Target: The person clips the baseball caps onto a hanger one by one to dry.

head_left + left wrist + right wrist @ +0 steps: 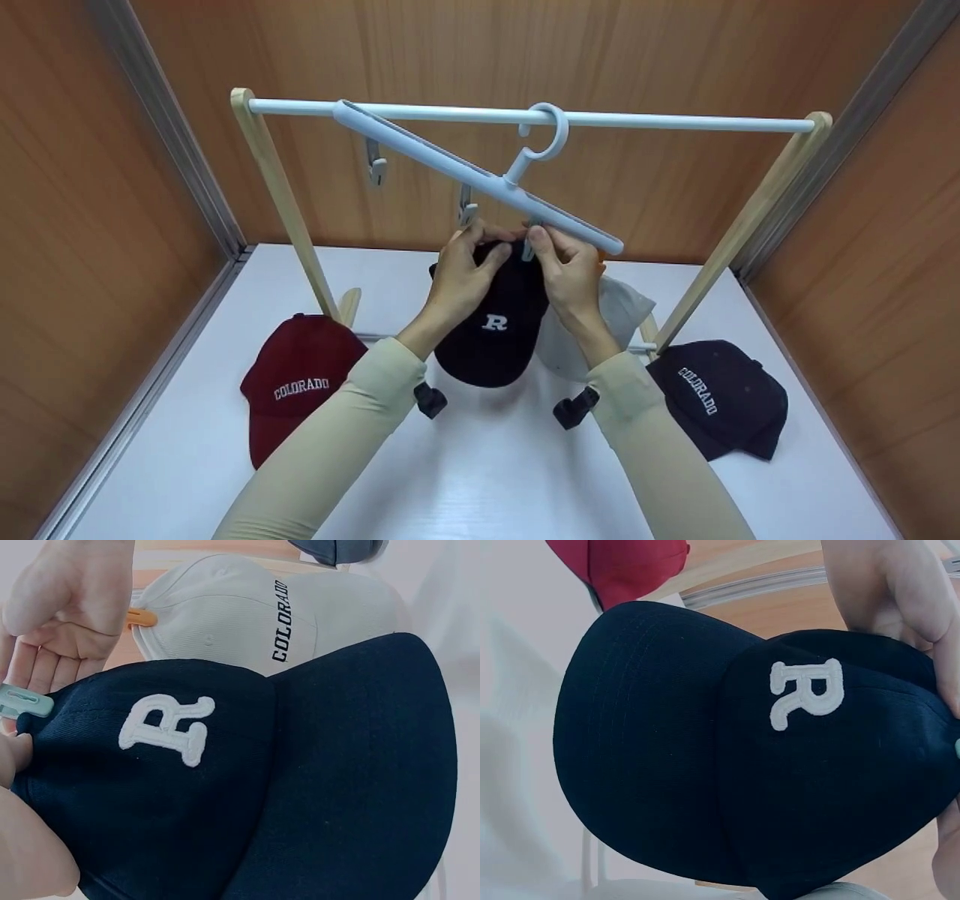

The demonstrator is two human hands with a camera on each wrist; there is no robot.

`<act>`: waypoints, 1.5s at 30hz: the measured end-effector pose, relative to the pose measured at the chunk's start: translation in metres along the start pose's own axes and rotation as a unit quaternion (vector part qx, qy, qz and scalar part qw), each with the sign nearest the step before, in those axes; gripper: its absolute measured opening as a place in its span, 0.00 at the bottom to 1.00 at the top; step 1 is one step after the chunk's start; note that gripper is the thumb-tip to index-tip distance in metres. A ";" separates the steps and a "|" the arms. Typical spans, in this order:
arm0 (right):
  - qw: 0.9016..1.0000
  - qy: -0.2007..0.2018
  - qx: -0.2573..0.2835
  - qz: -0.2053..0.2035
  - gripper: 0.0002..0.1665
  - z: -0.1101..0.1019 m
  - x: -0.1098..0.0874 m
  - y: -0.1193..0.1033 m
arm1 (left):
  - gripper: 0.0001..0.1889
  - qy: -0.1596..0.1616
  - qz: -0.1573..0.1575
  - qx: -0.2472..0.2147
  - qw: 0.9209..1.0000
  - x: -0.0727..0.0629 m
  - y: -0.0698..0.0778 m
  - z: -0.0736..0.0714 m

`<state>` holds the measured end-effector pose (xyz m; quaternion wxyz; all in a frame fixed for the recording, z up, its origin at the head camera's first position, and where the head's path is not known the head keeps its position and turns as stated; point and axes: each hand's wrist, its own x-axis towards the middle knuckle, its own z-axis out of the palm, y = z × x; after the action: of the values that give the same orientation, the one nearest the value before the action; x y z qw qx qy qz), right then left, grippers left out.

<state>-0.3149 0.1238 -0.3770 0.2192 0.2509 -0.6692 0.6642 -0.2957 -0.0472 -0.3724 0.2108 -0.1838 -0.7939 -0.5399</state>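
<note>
Black cap: you have the black cap [487, 352] below the lower arm of the hanger [435, 156], in front of the pale cap [225, 615] and above the desk [465, 480].
Left fingers: your left hand [463, 274] is nearly closed, thumb and fingers pinching the cap's upper edge.
Right fingers: your right hand [570, 277] is closed to a pinch on the pale green clip [26, 700], at that same edge.
Clip's bite: the clip overlaps the fabric edge, but you can't tell from here whether it grips securely.
Slip risk: if the clip catches only a thin fold, the cap could drop once your left fingers let go.
Tilt risk: the hanger slants down to your right on the rail [690, 122]; uneven weight there could swing it or slide the clip along.
Snag risk: the pale cap, pinched by the orange clip [141, 617], sits close behind; your right hand could knock it.
Brim: it points down toward the desk, with the white R facing you and upright.
Long axis: it runs from the clip to the brim, steeply downward, leaning slightly to your left.
</note>
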 end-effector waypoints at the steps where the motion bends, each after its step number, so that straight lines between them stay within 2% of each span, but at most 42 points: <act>1: 1.000 -0.001 0.000 0.000 0.15 0.000 0.000 0.000 | 0.06 0.001 0.001 0.002 1.000 0.000 0.000 0.000; 8: 1.000 0.004 -0.014 -0.002 0.14 0.002 0.000 0.001 | 0.07 0.012 0.015 -0.002 1.000 -0.003 -0.003 -0.003; 16: 1.000 -0.007 -0.012 -0.007 0.14 0.003 0.000 0.001 | 0.09 0.024 0.013 -0.002 1.000 -0.007 -0.007 -0.008; 31: 1.000 -0.008 -0.009 -0.002 0.15 0.002 -0.001 0.001 | 0.11 0.006 0.028 -0.030 0.999 -0.010 -0.012 -0.013; 38: 1.000 -0.017 0.011 -0.007 0.14 0.000 0.000 0.002 | 0.13 -0.003 0.019 -0.008 1.000 -0.011 -0.015 -0.018; 45: 1.000 -0.017 0.009 -0.006 0.15 0.000 -0.002 0.001 | 0.13 -0.006 0.023 -0.007 1.000 -0.012 -0.015 -0.020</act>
<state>-0.3138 0.1243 -0.3789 0.2092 0.2679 -0.6652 0.6648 -0.2908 -0.0718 -0.3841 0.2169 -0.2066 -0.7871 -0.5392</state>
